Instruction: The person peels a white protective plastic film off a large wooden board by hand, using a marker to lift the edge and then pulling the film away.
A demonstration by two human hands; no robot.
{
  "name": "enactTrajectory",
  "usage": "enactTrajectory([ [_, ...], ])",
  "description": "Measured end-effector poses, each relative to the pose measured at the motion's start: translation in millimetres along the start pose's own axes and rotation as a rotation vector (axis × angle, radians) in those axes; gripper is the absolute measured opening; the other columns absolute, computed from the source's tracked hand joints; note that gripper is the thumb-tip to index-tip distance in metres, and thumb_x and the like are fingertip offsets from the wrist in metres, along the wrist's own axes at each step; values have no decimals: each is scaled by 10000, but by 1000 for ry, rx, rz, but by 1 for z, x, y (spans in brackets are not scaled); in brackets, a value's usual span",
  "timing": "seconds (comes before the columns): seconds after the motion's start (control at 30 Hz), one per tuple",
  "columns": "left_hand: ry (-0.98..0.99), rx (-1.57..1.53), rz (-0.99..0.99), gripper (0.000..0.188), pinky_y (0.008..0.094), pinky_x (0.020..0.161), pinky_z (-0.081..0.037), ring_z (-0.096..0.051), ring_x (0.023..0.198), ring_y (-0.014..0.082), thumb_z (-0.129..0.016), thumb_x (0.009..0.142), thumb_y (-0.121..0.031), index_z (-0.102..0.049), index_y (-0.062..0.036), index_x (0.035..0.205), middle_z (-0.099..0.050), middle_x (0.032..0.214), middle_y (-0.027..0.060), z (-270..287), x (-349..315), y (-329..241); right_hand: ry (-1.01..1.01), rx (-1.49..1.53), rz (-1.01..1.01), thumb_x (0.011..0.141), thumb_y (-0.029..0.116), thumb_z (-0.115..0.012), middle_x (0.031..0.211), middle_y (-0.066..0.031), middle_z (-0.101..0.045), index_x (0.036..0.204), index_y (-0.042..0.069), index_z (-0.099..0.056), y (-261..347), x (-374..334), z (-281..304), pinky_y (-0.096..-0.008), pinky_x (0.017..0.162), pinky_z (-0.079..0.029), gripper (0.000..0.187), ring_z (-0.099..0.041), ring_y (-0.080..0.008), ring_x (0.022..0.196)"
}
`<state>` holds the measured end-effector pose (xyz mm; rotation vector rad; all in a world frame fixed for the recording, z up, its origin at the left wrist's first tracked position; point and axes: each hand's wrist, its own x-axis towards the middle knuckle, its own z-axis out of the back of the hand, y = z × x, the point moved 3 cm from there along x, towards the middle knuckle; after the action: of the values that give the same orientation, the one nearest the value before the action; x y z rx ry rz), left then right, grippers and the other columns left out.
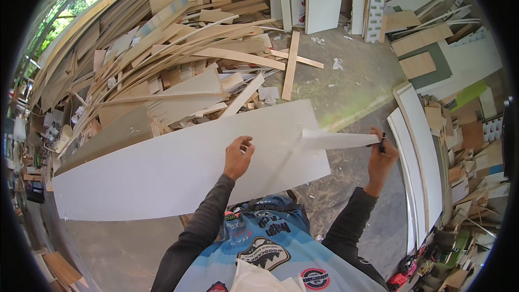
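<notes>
A long white panel lies across in front of me, slightly tilted in view, its right end near the middle. From its right part a strip of thin white film rises and stretches to the right. My right hand grips the strip's far end, off the panel's right edge. A small black object, too small to name, also shows among those fingers. Over the panel's middle is my left hand, loosely curled with thumb and fingers apart and nothing visible in it. Whether it touches the panel, I cannot tell.
A big heap of wood offcuts lies beyond the panel at the left. Two crossed wooden strips rest on the concrete floor. Long white boards lie at the right, beside more scrap. Upright panels stand at the back.
</notes>
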<state>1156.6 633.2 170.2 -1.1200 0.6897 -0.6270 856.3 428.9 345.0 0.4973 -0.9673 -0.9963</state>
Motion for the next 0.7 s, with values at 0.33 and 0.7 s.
enactTrajectory([
  [0.33,118,237,-206,482,413,885,-502,-589,1071,286,-746,819,-190,-584,-31,1245,-604,1137,145,-109,71,-21,-200,-396,-197,861,-30,-631,685,-71,-650,995,6,-751,-90,13,104,-285,534,-412,184,-584,-112,586],
  [0.7,905,-1354,300,710,432,1026,-394,-513,1166,220,-455,951,-648,-480,-60,1346,-552,1276,88,-186,-60,-54,923,836,-316,853,-11,-677,762,-2,-642,1061,-24,-682,-30,-54,-47,-222,574,-433,209,-536,-44,641],
])
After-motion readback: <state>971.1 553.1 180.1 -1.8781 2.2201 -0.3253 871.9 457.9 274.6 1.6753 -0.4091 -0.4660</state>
